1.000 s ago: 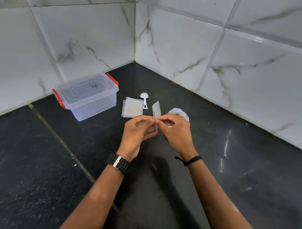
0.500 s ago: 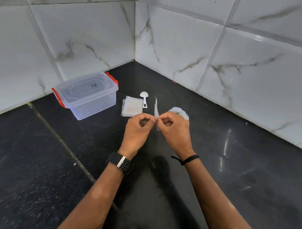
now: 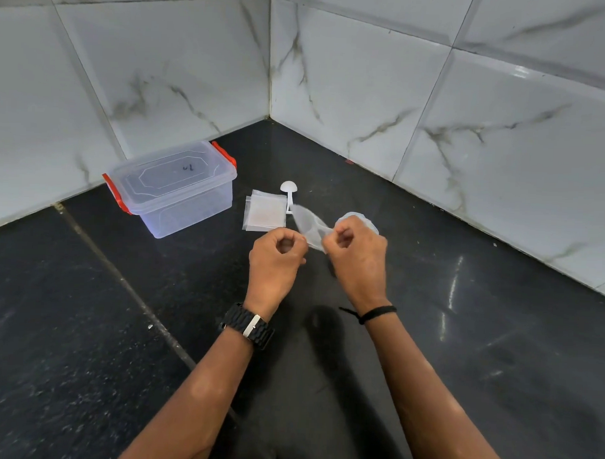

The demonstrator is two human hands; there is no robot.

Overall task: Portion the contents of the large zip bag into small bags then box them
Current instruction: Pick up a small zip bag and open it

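Both hands hold one small clear bag [image 3: 307, 226] above the black floor. My left hand [image 3: 276, 259] pinches its near left edge and my right hand [image 3: 356, 255] pinches the right edge, so the bag's mouth gapes between them. Just behind my right hand lies the large zip bag [image 3: 359, 218], mostly hidden by that hand. A stack of small empty bags [image 3: 264, 215] lies flat to the left of it. A white plastic spoon [image 3: 289, 191] lies behind the stack. The clear box [image 3: 174, 187] with red latches stands at the left with its lid on.
White marble-look tiled walls [image 3: 367, 94] meet in a corner right behind the objects. A grout line [image 3: 121, 278] runs diagonally across the black floor left of my arms.
My hands have moved apart, pulling the small bag's mouth open; before, they pinched it close together with the bag edge-on and upright. The bag now tilts left.
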